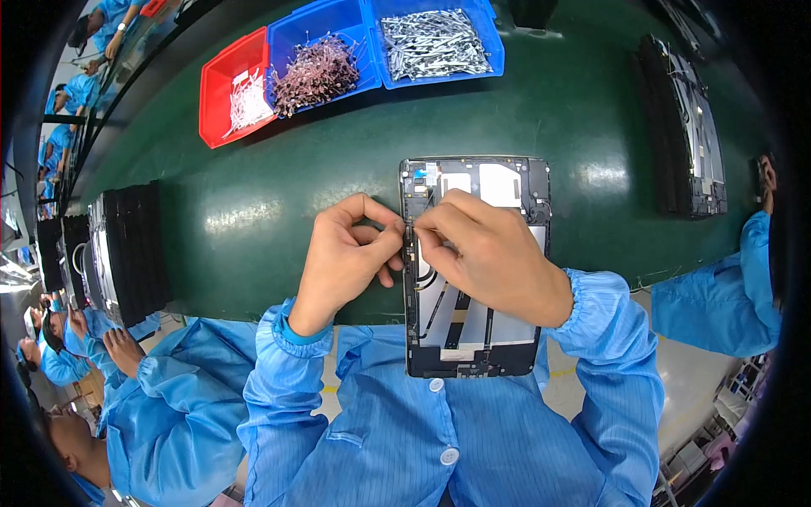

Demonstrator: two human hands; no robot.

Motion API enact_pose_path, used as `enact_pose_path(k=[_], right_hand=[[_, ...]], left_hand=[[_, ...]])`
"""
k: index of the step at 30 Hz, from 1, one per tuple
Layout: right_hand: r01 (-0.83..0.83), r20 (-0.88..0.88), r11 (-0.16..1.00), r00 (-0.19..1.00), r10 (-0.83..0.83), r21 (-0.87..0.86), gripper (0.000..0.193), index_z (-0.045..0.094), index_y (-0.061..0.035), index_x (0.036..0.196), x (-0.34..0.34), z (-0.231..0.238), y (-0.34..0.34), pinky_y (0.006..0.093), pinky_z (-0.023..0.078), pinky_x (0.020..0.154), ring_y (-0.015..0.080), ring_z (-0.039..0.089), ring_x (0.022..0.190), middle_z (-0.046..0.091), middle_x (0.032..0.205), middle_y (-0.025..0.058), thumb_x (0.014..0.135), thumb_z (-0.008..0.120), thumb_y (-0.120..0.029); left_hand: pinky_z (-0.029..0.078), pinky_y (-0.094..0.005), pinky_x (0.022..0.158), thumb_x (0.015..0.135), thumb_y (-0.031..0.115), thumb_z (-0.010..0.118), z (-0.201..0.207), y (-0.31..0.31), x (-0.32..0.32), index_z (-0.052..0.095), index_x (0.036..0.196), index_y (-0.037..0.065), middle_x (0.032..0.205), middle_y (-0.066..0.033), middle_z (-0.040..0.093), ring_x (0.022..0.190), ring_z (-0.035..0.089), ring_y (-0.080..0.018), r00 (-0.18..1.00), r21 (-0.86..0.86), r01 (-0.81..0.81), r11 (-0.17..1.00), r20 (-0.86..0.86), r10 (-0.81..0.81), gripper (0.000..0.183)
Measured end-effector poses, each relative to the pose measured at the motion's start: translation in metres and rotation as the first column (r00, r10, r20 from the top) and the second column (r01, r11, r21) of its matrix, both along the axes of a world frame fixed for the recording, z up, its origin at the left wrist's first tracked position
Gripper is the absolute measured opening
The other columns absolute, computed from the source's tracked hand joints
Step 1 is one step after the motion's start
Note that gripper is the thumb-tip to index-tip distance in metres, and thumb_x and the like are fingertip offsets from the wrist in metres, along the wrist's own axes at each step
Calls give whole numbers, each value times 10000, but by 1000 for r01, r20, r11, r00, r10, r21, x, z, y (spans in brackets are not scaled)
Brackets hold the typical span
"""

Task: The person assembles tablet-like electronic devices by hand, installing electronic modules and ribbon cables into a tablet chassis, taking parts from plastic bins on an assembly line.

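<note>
An opened tablet [518, 345] lies at the table's front edge, its inner parts, black frame and flat cables exposed. My left hand [342, 253] is at its left rim, thumb and forefinger pinched together against the edge. Reaching across the tablet from the right, my right hand [494, 249] pinches at the same spot on the left rim. The fingertips of both hands nearly meet there. Whatever small part they hold is too small or too hidden to name. My right hand covers the middle of the tablet.
Behind the tablet stand a red bin [211, 93] of small white parts, a blue bin [285, 38] of coppery wired parts and another blue bin [498, 59] of silvery strips. Stacked tablets stand left [106, 253] and right [705, 144]. Co-workers in blue sit on both sides.
</note>
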State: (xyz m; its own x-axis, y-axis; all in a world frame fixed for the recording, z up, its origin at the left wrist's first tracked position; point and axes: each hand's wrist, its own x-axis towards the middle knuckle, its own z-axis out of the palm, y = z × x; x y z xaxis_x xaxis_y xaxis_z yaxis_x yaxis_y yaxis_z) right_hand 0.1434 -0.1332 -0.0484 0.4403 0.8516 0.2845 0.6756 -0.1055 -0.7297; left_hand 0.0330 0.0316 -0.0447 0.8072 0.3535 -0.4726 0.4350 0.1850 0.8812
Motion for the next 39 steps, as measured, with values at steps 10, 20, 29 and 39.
enact_pose_path(k=[10, 20, 29, 39], right_hand=[[102, -48, 993, 993, -105, -55, 97, 573, -16, 790, 3, 9, -2, 412, 513, 537, 328, 615, 613, 559, 762, 125, 785, 660, -58], [-80, -330, 967, 944, -4, -242, 69, 656, 9, 790, 57, 38, 17, 251, 428, 501, 72, 562, 572, 618, 650, 46, 777, 681, -54], [217, 699, 970, 711, -81, -108, 60, 680, -16, 774, 129, 32, 72, 427, 540, 613, 329, 683, 748, 664, 815, 138, 794, 633, -47], [279, 724, 914, 689, 22, -294, 85, 675, -5, 830, 139, 31, 77, 452, 541, 618, 362, 681, 751, 670, 879, 178, 784, 604, -15]], left_hand=[[494, -222, 426, 884, 0, 660, 3, 0, 3, 539, 957, -12, 839, -59, 610, 588, 640, -109, 997, 21, 56, 998, 60, -57, 142], [446, -227, 372, 840, 40, 667, 0, 8, 13, 535, 954, -14, 827, -57, 599, 525, 628, -105, 986, 40, 164, 986, 24, -165, 182], [420, -220, 365, 900, 77, 685, -1, 10, 6, 515, 930, 14, 781, -46, 598, 523, 593, -90, 989, -5, 111, 994, 97, -110, 184], [431, -236, 360, 898, 122, 688, -5, 12, 6, 540, 918, -16, 781, -80, 627, 499, 596, -94, 987, 11, 106, 994, 118, -107, 203]])
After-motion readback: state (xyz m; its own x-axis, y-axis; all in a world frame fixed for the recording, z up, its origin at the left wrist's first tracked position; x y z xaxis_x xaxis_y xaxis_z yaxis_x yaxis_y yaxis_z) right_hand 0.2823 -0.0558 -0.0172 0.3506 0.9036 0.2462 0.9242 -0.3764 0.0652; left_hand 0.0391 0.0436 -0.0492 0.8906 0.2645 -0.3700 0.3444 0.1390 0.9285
